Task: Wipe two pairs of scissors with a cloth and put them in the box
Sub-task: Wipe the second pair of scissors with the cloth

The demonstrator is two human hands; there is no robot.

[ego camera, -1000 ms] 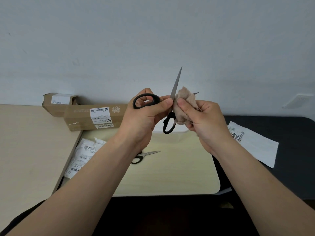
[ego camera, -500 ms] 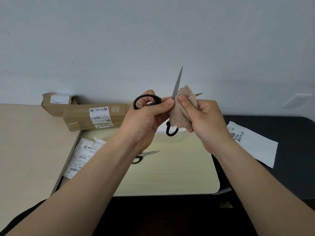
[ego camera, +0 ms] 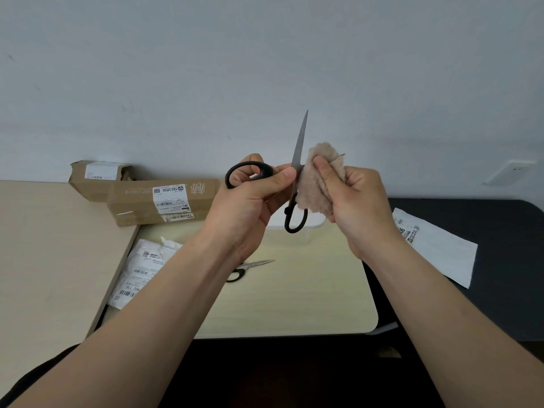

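Steel-bladed black-handled scissors (ego camera: pixel 299 142) sit opened at frame centre. The left hand (ego camera: pixel 250 207) grips one handle loop, and the right hand (ego camera: pixel 359 207) pinches the beige cloth (ego camera: pixel 319 187) round the other blade. Rigid, sharp, probably light: hold by the handles (never the edges). Lower centre, the second scissors (ego camera: pixel 254 267) lie half hidden by the left wrist. The wrapped blade shows only its tip.

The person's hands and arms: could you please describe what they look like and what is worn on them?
Both are bare. The left hand and right hand wear no gloves, and no ring, watch or bracelet shows. The left forearm and right forearm are uncovered to the picture's edge, so no sleeve is visible.
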